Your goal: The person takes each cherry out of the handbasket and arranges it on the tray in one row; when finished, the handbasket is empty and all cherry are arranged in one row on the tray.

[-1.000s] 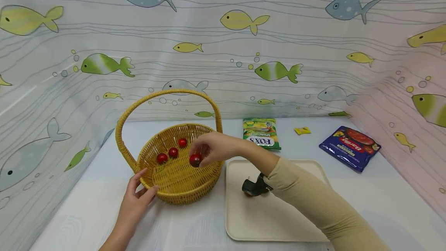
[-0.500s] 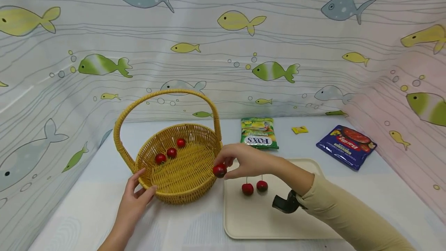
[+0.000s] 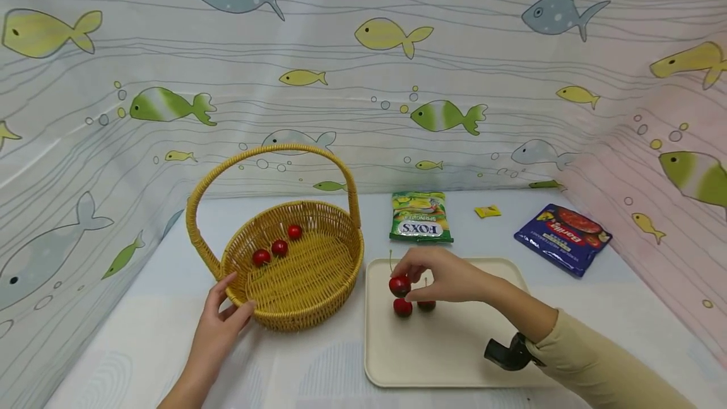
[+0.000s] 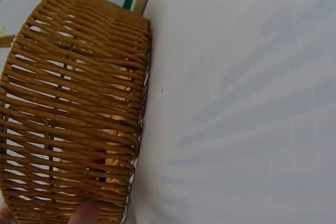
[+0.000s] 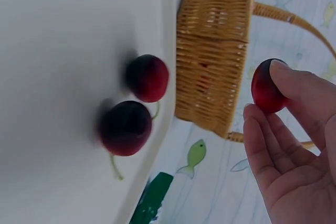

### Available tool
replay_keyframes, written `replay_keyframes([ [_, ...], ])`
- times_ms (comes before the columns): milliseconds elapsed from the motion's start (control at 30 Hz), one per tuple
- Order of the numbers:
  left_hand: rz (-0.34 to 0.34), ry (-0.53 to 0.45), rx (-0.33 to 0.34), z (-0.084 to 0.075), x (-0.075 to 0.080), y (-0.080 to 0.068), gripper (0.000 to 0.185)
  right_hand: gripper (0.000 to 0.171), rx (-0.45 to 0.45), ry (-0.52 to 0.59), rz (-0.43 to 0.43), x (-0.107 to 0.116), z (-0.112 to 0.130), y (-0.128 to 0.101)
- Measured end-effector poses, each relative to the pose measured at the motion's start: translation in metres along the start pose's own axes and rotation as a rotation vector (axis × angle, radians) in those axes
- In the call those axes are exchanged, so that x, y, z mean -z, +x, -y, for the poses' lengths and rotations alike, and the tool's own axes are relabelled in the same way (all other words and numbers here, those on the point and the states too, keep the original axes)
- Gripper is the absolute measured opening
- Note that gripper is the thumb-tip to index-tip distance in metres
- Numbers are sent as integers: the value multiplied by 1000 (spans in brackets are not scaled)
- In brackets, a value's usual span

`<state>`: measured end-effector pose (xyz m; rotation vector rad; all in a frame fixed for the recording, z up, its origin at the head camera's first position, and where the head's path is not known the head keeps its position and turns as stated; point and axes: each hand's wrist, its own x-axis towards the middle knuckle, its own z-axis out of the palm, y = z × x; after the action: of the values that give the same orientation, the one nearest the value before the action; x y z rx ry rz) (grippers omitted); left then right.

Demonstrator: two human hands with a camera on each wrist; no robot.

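Note:
In the head view my right hand (image 3: 445,275) pinches a dark red cherry (image 3: 400,285) between thumb and fingertips, above the beige tray (image 3: 431,358). The right wrist view shows that held cherry (image 5: 266,86) apart from two stemmed cherries on the tray, a nearer one (image 5: 126,128) and a smaller one (image 5: 147,78). My left hand (image 3: 218,327) holds the near-left rim of the yellow wicker basket (image 3: 301,317); its thumb (image 4: 85,213) lies against the outer wall. Inside the basket, three red cherries (image 3: 279,248) sit toward the left and back.
Behind the tray lie a green FOX'S bag (image 3: 421,216), a small yellow packet (image 3: 487,211) and a blue Barilla pouch (image 3: 564,238). The basket's tall handle (image 3: 272,149) arches over it. A fish-patterned sheet (image 3: 363,100) hangs behind the table.
My right hand has moved right, from over the basket to above the tray, with the cherry still pinched. The left hand has stayed at the basket rim.

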<state>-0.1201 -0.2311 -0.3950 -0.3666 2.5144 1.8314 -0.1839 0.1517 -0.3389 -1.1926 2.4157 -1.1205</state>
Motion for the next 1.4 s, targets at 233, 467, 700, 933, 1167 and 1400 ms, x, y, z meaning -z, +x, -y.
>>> replay_keyframes([
  [233, -28, 19, -7, 1, -2, 2, 71, 28, -30, -11, -42, -2, -17, -23],
  [467, -18, 31, 20, -2, 0, 0, 73, 31, -61, -50, -63, -1, -30, -41],
  [700, -40, 23, -31, 9, -1, 5, 74, 31, -158, -75, -87, 1, -47, -56],
  [933, -24, 22, -11, 3, -1, 2, 73, 30, -204, -81, -83, 2, -60, -65],
  [1167, 2, 36, 12, -2, 0, 0, 73, 30, -229, -82, -40, -1, -71, -63],
  [1400, -9, 39, -4, 0, -1, 1, 73, 31, -261, -78, -15, -3, -74, -62],
])
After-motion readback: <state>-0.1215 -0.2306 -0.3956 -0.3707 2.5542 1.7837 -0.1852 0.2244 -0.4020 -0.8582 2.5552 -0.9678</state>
